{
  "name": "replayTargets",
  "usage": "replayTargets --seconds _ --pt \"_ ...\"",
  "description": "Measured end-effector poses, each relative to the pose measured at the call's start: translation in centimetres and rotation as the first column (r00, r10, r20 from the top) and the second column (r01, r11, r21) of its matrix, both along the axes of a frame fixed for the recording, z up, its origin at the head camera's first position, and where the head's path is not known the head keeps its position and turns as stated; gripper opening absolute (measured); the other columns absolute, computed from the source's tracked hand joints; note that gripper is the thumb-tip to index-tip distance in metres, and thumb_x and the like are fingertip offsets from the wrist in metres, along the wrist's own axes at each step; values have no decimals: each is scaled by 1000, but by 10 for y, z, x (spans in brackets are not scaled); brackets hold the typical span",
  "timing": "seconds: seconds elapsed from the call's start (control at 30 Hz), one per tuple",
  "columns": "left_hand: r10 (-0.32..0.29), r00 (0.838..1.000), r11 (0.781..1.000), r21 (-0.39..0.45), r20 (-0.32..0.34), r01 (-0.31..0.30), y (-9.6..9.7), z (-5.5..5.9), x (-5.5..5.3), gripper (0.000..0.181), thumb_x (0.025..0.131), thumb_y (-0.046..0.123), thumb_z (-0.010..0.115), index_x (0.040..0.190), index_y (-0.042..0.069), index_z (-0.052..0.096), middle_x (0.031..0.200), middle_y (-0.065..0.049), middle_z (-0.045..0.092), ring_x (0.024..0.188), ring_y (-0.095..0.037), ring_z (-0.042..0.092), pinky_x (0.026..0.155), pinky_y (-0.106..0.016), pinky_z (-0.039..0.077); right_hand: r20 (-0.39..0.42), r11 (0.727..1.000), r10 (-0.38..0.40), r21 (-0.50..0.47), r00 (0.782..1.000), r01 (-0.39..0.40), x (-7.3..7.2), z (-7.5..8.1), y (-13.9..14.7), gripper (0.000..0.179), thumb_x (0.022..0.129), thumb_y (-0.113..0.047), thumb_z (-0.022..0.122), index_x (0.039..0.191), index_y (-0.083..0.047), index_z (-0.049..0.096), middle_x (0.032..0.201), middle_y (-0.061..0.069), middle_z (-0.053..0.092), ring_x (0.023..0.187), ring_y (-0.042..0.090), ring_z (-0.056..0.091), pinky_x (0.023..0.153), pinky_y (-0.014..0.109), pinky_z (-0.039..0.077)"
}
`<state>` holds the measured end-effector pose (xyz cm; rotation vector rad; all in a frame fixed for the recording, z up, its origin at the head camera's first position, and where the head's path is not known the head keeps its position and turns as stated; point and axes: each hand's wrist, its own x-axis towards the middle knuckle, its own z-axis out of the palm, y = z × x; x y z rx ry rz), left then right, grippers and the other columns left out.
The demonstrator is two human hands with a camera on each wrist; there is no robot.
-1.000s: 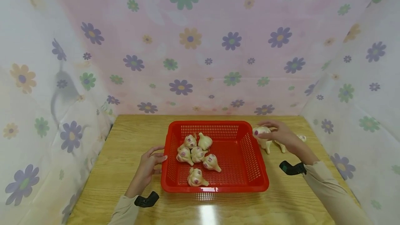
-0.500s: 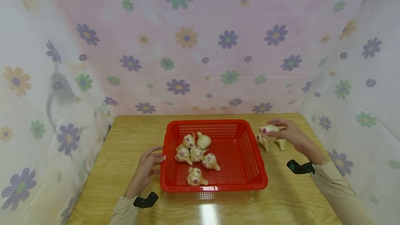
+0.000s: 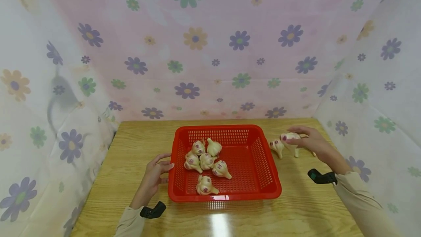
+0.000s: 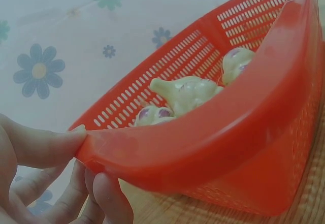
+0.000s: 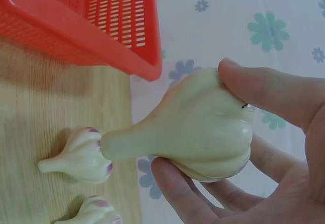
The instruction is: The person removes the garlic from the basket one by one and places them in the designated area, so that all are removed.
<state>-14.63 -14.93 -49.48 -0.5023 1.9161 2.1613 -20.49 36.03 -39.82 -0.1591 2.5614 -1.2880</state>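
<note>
My left hand (image 3: 154, 175) pinches the left rim of a red plastic basket (image 3: 243, 197); the left wrist view shows the thumb above the rim and fingers (image 4: 109, 198) beneath it. Several pale garlic bulbs (image 3: 206, 161) with purple marks lie in the basket, mostly on its left side. To the basket's right, my right hand (image 3: 312, 143) holds another garlic bulb (image 5: 203, 127) between thumb and fingers, raised over the table. In the right wrist view, its stem points left. Two more garlic bulbs (image 5: 81, 155) rest on the wood below, partly behind the held one in the head view.
The wooden table (image 3: 138, 138) is bounded by flower-patterned cloth (image 3: 210, 46) at the back and both sides. The basket's right wall (image 3: 268, 164) stands close to the bulbs on the table. Each wrist wears a black device (image 3: 322, 177).
My right hand has moved right, away from the basket's rim, with the garlic bulb in it. The left hand keeps its grip on the basket. The head view has shifted slightly.
</note>
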Motion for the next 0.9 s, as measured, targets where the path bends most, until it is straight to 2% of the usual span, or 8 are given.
replayTargets --seconds 0.23,0.4,0.5,0.63,0.77,0.9 --pt "3 1000 1000 15 14 -3 1 0 -1 45 85 5 66 128 10 54 98 -7 60 77 -20 62 56 -35 52 -18 1000 -2 -9 1000 2 3 -4 10 62 89 -31 66 137 1 42 143 25 33 117 42 41 78 46 49" --pt "13 1000 1000 18 17 -13 1 0 -2 46 85 5 66 129 9 53 97 -6 60 78 -19 61 55 -35 51 -32 1000 -12 -3 999 12 4 -5 20 61 90 -31 65 137 0 42 141 24 35 103 24 52 75 41 51" --pt "6 1000 1000 18 15 -7 0 0 -2 46 86 5 65 129 9 52 97 -7 60 78 -19 61 56 -35 52 -41 1000 -24 0 999 24 5 -5 27 60 91 -30 64 137 1 42 141 24 35 98 11 50 73 39 52" --pt "-5 1000 1000 21 11 5 -1 1 -1 46 86 6 65 130 10 52 100 -7 60 80 -20 62 58 -36 52 -40 999 -44 3 998 44 7 -6 34 60 92 -29 63 137 3 41 140 24 35 98 6 48 72 37 52" --pt "0 1000 1000 6 14 0 -2 0 0 44 86 7 64 128 10 53 102 -9 61 81 -21 62 60 -38 53 -31 999 -47 21 998 48 7 -7 41 61 92 -30 63 138 3 39 139 26 36 101 14 52 75 36 51" --pt "-15 1000 1000 20 16 15 -1 -1 -1 44 86 8 64 129 11 53 108 -11 61 87 -23 62 65 -42 54 -23 996 -76 53 997 77 9 -7 51 63 91 -32 63 138 2 39 140 26 34 111 34 48 79 40 51"
